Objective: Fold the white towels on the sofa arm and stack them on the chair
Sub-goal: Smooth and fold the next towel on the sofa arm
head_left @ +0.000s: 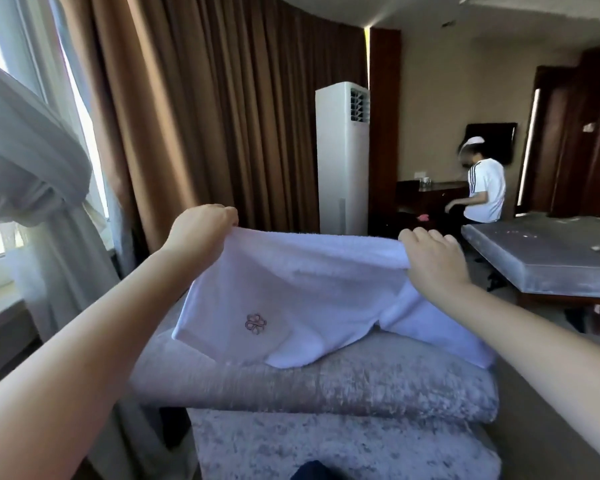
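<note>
Two grips hold one white towel (298,285) stretched between them in the middle of our view. Our left grip (201,230) pinches the towel's top edge at its 10 o'clock corner, fingers curled tight on the cloth. Our right grip (430,258) pinches the same edge at 2 o'clock, fingers curled over a bunched fold. The top edge runs nearly level between them, raised above the sofa arm (361,386). The towel hangs down toward us, and its lower part touches the grey velvet sofa arm at 6 o'clock. A small pink emblem (255,323) shows on the towel near its 7 o'clock corner. More white cloth (430,327) lies on the sofa arm at 4 o'clock of the towel, under our right forearm. We cannot tell whether it is the same towel or another.

Brown curtains (222,116) hang at 12 o'clock behind the towel, and a pale sheer curtain (32,161) drapes before a bright window (0,133) at 9 o'clock. A tall white air conditioner (342,157) stands at 1 o'clock, just beside the brown curtains. A second person (484,188) in a white shirt stands at 2 o'clock near a dark worktop (430,192). A bare grey mattress (541,258) lies at 3 o'clock, well apart from the sofa arm.
</note>
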The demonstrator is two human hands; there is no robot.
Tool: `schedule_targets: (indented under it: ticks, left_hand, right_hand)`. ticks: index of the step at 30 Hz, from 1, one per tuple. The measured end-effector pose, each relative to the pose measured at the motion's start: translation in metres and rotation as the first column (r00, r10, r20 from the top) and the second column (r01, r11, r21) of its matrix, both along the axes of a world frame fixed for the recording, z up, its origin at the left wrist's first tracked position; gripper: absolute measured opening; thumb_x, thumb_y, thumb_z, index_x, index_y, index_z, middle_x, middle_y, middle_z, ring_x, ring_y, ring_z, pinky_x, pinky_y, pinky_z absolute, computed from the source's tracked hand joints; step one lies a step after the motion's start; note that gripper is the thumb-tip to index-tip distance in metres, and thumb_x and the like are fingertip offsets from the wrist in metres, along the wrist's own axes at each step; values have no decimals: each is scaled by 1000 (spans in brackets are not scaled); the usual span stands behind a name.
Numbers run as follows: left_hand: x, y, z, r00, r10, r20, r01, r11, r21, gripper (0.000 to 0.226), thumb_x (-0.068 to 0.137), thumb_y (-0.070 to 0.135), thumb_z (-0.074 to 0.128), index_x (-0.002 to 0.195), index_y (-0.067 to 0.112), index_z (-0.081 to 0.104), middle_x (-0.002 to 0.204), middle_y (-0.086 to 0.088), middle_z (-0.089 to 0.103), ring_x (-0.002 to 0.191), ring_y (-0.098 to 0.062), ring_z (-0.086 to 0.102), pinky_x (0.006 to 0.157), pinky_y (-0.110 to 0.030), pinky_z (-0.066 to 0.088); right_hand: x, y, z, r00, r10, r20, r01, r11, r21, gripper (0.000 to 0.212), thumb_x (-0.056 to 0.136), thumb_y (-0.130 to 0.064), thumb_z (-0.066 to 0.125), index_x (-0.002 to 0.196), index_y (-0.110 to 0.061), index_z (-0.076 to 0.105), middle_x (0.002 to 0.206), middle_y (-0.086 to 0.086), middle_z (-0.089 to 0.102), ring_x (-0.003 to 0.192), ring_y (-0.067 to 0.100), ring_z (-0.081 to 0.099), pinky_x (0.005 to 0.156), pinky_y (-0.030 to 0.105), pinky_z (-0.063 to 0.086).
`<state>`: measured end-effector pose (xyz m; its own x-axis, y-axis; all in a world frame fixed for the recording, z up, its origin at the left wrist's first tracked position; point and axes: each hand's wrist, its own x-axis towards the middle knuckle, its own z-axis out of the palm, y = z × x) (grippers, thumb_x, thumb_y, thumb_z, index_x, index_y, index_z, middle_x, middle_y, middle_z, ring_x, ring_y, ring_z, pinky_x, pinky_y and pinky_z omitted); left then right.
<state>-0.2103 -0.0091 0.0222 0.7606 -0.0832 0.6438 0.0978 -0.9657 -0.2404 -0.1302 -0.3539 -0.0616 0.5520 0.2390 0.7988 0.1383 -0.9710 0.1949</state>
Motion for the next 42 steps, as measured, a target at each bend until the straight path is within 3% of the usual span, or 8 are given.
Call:
schedule_targets:
  ticks: [6,11,23,26,29,34,37,42]
  left_hand:
    - [-32,0,14,995,-19,102,55,931,-362,24,87,-4,50,95,11,68,60,-3,62,62,-22,65,52,-26,41]
    - [-53,-11,25,976,-82,204,187,795,-576,12,98,6,44,98,14,53,54,-9,64,44,-19,63,48,-25,43]
    - [-48,-1,42,919,-64,388,174,951,-256,22,98,12,44,98,-5,59,90,-29,61,86,-45,57,67,-45,40]
    - [-52,5,42,925,-37,378,149,950,-273,20,99,11,44,95,-6,55,90,-30,58,85,-45,55,65,-43,35]
    - [-58,6,40,921,-50,387,149,961,-232,18,100,12,42,93,-1,51,89,-25,54,83,-43,54,61,-41,32]
    - [-66,14,38,894,2,449,111,968,-225,9,97,3,42,97,-2,48,99,-27,51,85,-47,54,61,-42,28]
    - [-66,40,37,893,63,446,59,966,-253,5,97,5,43,98,1,45,94,-29,52,81,-49,54,62,-46,32]
    - [-76,59,42,855,95,510,60,959,-279,9,98,6,43,98,-2,47,85,-34,54,79,-51,53,63,-47,31]
  right_hand:
    - [-46,-48,46,992,-124,-36,128,979,157,47,67,7,65,109,-9,52,104,14,54,99,34,51,78,42,35]
    - [-96,-73,56,978,207,-2,-206,975,80,43,64,-5,64,105,-12,52,99,5,52,91,31,52,77,40,34]
    - [-120,-104,83,826,539,168,-528,843,-104,30,79,-26,46,82,-11,71,67,3,61,65,21,54,59,26,37]
    - [-111,-95,86,940,337,56,-305,901,-308,6,75,-18,65,70,-20,65,63,-5,53,62,23,54,58,26,30]
    - [-104,-80,84,967,-243,-79,175,853,-491,27,90,-22,51,69,-29,36,80,-10,39,94,15,54,69,28,27]
    - [-96,-79,64,824,-428,-371,376,903,-207,22,87,1,50,98,-14,62,108,2,62,94,24,62,67,28,38]
    - [-93,-97,58,814,-287,-505,376,923,82,10,86,-1,56,82,-9,62,88,7,57,80,29,57,65,29,41]
    - [-88,-103,84,965,-48,-258,176,845,505,24,81,5,53,89,-4,73,90,23,63,85,39,60,69,35,46]
